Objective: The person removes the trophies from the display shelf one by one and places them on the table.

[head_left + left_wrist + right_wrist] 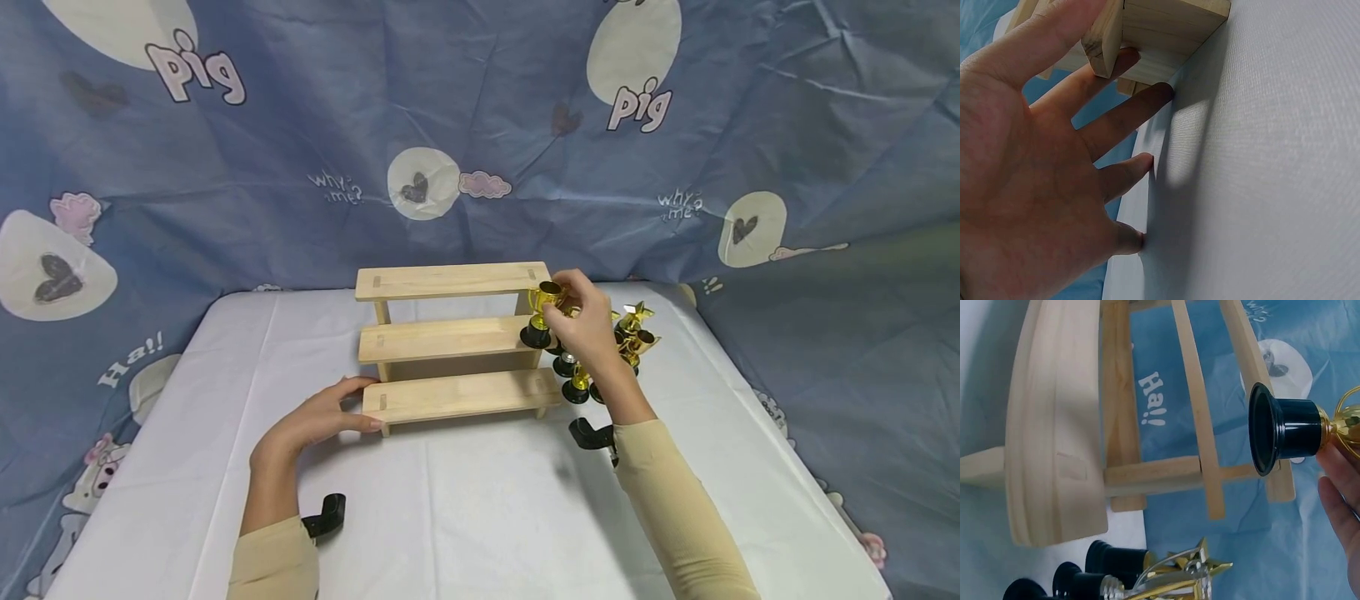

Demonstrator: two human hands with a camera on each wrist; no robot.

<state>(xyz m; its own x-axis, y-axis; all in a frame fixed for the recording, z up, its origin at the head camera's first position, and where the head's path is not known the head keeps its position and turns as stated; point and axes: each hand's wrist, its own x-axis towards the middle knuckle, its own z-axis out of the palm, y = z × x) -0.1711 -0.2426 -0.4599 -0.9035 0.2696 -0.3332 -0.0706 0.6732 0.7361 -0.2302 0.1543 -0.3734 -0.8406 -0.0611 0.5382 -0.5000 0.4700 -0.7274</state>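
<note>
A three-step wooden display stand (435, 340) stands on the white cloth. My left hand (318, 419) holds the left end of its lowest step. In the left wrist view, the thumb and index finger of the left hand (1047, 169) lie on either side of the board's end, other fingers spread. My right hand (588, 321) pinches a small gold trophy cup (538, 323) with a black base, upright near the right end of the steps. In the right wrist view, the trophy's black base (1297, 428) is apart from the lowest step, its cup partly out of frame.
Several small trophies (576, 387) stand close together right of the stand, partly behind my right hand. Some have star tops (637, 312). A white cloth (480, 508) covers the table, and a blue printed curtain (300, 100) hangs behind and at the sides.
</note>
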